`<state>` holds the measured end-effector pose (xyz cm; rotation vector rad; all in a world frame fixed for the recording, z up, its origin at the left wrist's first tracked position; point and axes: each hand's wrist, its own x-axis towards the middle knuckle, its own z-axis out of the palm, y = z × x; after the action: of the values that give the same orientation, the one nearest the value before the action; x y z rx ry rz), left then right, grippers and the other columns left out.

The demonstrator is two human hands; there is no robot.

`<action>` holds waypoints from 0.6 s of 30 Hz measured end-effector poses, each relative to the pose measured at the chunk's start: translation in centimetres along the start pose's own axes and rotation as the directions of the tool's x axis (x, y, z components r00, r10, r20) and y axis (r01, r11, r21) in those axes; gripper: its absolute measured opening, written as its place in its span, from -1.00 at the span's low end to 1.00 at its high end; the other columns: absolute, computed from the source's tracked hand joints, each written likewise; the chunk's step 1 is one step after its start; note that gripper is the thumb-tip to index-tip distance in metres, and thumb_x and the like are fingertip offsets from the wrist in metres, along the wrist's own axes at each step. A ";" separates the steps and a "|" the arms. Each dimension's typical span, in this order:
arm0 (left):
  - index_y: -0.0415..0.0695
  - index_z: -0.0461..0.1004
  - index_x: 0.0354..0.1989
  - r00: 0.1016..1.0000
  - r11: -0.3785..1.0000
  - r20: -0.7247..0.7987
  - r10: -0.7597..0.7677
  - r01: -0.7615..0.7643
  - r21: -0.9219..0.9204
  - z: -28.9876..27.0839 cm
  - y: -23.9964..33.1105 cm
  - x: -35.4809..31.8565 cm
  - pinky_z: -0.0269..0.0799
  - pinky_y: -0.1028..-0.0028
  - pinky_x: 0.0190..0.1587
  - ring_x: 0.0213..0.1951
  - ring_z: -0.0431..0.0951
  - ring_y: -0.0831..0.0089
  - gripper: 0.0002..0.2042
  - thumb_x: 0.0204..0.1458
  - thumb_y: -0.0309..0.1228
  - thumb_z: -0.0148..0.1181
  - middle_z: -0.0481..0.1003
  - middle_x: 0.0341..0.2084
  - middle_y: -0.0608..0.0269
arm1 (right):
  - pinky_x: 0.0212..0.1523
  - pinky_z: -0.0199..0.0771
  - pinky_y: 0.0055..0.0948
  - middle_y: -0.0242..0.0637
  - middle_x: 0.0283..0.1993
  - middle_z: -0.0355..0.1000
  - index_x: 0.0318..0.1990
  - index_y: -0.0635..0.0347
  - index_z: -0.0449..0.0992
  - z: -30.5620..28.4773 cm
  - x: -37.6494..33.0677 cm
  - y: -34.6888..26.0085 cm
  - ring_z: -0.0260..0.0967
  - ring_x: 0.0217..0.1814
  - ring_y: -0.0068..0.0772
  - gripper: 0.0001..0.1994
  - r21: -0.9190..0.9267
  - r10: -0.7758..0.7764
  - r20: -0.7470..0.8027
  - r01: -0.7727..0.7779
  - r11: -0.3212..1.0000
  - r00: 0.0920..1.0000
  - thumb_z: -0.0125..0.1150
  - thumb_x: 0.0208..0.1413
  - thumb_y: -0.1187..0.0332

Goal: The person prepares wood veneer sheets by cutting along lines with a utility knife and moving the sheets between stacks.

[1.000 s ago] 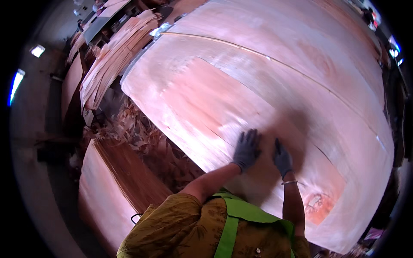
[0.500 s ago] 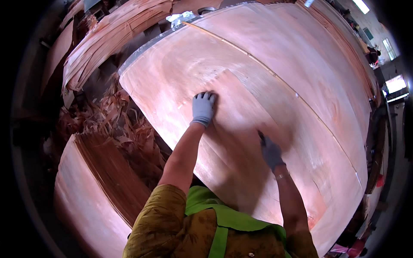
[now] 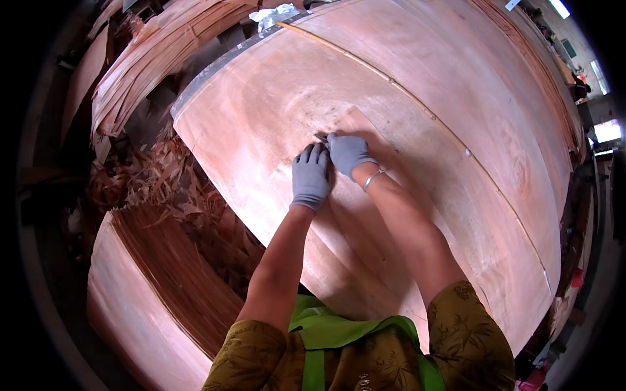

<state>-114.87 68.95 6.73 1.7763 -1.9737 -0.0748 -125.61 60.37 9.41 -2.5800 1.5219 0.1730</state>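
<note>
A large sheet of pinkish wood veneer (image 3: 267, 104) lies spread before me. On it rests a smaller veneer piece (image 3: 357, 120), its pointed far corner showing just beyond my right hand. My left hand (image 3: 310, 174), in a grey glove, lies flat on the veneer with fingers stretched forward. Beside it my right hand (image 3: 349, 152), also gloved, is closed around a small knife (image 3: 320, 137). Only the knife's dark tip shows past the fingers, at the veneer surface near my left fingertips; the rest is hidden in the glove.
A long thin bamboo stick (image 3: 430, 116) lies across the sheet. To the left are a heap of veneer scraps (image 3: 153, 173) and a stack of veneer sheets (image 3: 166, 274). Another veneer stack (image 3: 153, 55) stands at the far left, near a crumpled white plastic bag (image 3: 272, 15).
My right hand has moved far and left, from the nearer right of the sheet to beside my left hand, carrying the knife. My left hand stays pressed on the veneer.
</note>
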 end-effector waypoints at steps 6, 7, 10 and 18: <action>-0.14 0.37 0.01 1.000 1.000 -0.012 0.013 -0.013 -0.002 0.0 0.4 0.5 0.20 0.19 0.05 0.12 0.29 0.13 -0.59 -0.09 -0.37 0.00 0.35 0.05 0.12 | -0.41 0.50 -0.11 0.01 -0.38 0.50 -0.24 0.26 0.45 -0.2 -0.1 1.9 0.52 -0.36 -0.04 -0.78 0.062 0.012 0.048 -0.015 0.998 0.999 -0.11 0.11 0.37; -0.13 0.38 0.00 1.000 1.000 -0.021 0.022 -0.022 0.022 0.2 -0.1 1.0 0.22 0.18 0.04 0.12 0.29 0.13 -0.60 -0.08 -0.36 -0.01 0.34 0.05 0.14 | -0.42 0.51 -0.15 -0.02 -0.38 0.51 -0.26 0.29 0.46 -1.3 -0.5 2.5 0.52 -0.36 -0.06 -0.78 0.048 0.028 0.062 -0.031 0.998 0.998 -0.09 0.10 0.37; -0.17 0.28 0.10 1.000 0.998 0.023 -0.007 0.005 0.065 0.4 0.0 1.1 0.08 0.10 0.16 0.16 0.24 0.12 -0.51 -0.06 -0.30 0.03 0.30 0.09 0.03 | -0.41 0.52 -0.18 -0.02 -0.36 0.51 -0.27 0.29 0.47 -0.1 -1.9 3.0 0.53 -0.35 -0.08 -0.78 -0.029 0.013 -0.042 -0.014 0.999 0.999 -0.08 0.10 0.37; 0.10 0.27 0.19 0.990 0.979 0.028 0.138 -0.141 0.147 2.0 2.9 3.5 -0.12 -0.06 0.25 0.23 0.14 0.01 -0.50 0.02 -0.13 -0.07 0.19 0.19 -0.09 | -0.39 0.50 -0.11 -0.04 -0.33 0.51 -0.28 0.20 0.51 0.8 -8.1 12.1 0.52 -0.28 -0.07 -0.79 0.049 0.106 0.067 -0.110 0.993 0.992 -0.06 0.10 0.34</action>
<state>-118.48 65.56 7.10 1.7258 -2.1607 0.1055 -140.09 61.72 9.22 -2.4292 1.6217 0.2221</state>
